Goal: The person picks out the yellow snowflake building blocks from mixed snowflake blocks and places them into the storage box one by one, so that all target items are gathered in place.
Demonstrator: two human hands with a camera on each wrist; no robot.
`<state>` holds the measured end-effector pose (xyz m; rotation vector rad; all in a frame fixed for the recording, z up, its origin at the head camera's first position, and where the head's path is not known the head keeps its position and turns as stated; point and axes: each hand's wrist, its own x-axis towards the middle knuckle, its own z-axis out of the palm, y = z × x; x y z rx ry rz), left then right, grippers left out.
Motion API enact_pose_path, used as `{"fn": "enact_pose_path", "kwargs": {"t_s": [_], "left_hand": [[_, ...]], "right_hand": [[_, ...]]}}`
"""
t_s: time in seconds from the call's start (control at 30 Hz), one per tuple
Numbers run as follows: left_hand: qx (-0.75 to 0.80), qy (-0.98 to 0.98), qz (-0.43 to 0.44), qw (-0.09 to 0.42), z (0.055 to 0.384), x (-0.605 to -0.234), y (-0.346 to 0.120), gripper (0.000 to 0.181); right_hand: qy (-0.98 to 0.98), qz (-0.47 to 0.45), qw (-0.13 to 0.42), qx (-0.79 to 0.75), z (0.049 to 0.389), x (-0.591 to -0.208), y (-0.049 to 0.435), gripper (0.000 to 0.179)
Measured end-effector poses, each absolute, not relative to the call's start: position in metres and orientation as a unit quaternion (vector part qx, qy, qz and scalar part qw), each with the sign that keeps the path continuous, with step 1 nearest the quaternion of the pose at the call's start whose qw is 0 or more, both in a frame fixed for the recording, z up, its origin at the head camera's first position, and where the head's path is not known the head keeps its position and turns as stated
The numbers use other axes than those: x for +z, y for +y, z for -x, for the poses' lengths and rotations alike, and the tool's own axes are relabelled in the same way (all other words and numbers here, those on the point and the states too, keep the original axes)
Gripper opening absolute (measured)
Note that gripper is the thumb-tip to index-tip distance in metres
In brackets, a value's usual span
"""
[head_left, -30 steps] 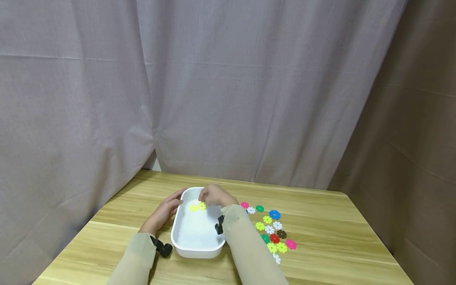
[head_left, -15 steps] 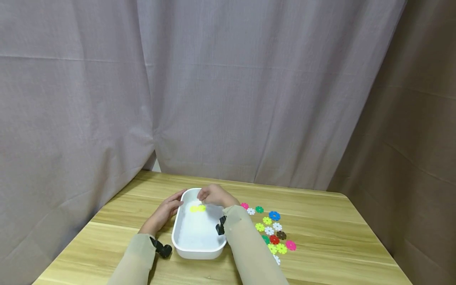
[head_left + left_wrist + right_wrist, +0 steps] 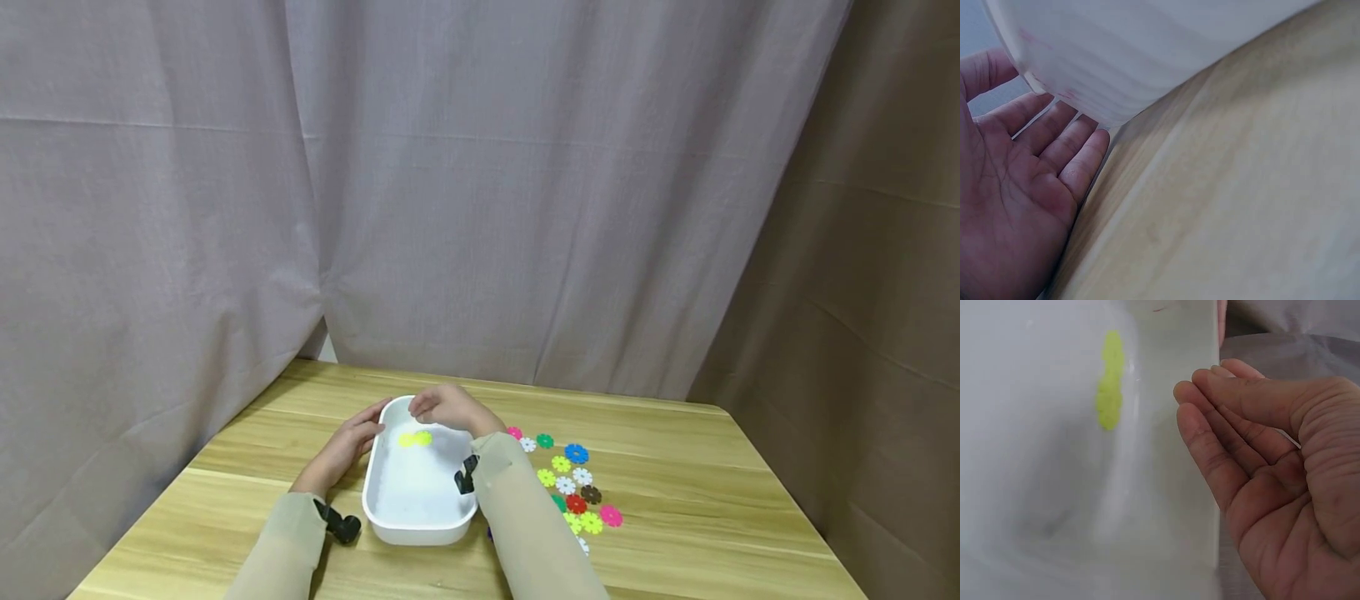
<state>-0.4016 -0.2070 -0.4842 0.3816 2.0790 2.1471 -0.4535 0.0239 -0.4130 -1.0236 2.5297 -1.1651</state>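
Observation:
A white tray [image 3: 420, 492] sits on the wooden table with two yellow snowflake discs [image 3: 415, 439] side by side near its far end. The same yellow discs [image 3: 1110, 381] touch or overlap in the right wrist view. My left hand [image 3: 347, 450] holds the tray's far left corner, thumb over the rim and fingers along the outer wall; its palm is visible in the left wrist view. Above the tray's far right side hovers my right hand [image 3: 452, 408]. In the right wrist view its fingers are loosely bent, thumb near the fingertips, with nothing seen between them.
Right of the tray lie several loose snowflake discs, among them a blue one [image 3: 577, 453], a red one [image 3: 576, 504], a brown one [image 3: 591, 494] and a pink one [image 3: 611, 516]. My right forearm partly covers this group. A grey curtain [image 3: 480, 208] hangs behind the table.
My right hand has let go of the yellow disc and shifted slightly up and left; the disc now lies beside the other in the tray. My left hand has stayed put.

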Motion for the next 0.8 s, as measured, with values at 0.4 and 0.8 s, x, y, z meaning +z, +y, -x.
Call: {"fn": "enact_pose_path", "kwargs": {"t_s": [0.4,0.8], "left_hand": [[0.714,0.683,-0.137,0.073,0.403,-0.485,-0.210,0.059],[0.709,0.688,-0.137,0.072,0.404,-0.485,-0.210,0.061]], "right_hand": [[0.864,0.360,0.048,-0.350,0.444,-0.389,0.030,0.016],[0.861,0.336,0.042,-0.379,0.433,-0.383,0.062,0.020]]}}
